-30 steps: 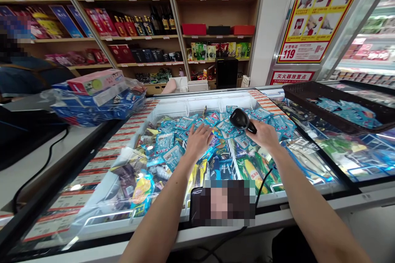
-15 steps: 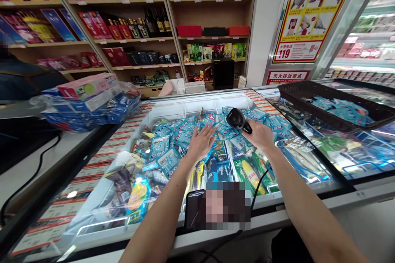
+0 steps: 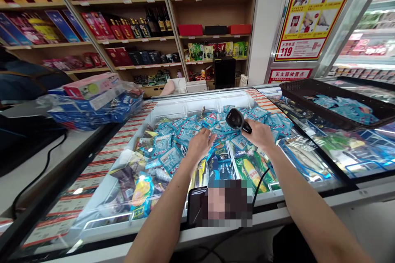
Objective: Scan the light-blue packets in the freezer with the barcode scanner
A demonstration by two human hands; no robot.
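Observation:
My right hand [image 3: 259, 134] is closed round the handle of a black barcode scanner [image 3: 235, 119], whose head points up and left. Below and around it spreads a heap of small blue packets [image 3: 173, 159] across the chest freezer's top. Over the heap's middle, my left hand [image 3: 199, 144] has its fingers bent down and drawn together among the packets. What its fingertips hold, if anything, is hidden. From the scanner a black cable [image 3: 257, 189] runs down to the near edge. A phone [image 3: 197, 205] lies at that front edge, its screen partly blurred.
A black basket [image 3: 327, 109] with more blue packets stands at right. Plastic-wrapped blue packages topped by a pink box [image 3: 92, 86] sit at left. Bagged goods fill the freezer's wire compartments [image 3: 231, 160]. Price labels [image 3: 92, 168] line the left side; shelves of boxes stand behind.
My left hand's fingers went from stretched flat to curled, and the hand drew slightly back toward me. The right hand keeps the scanner at nearly the same spot. The view shifted slightly.

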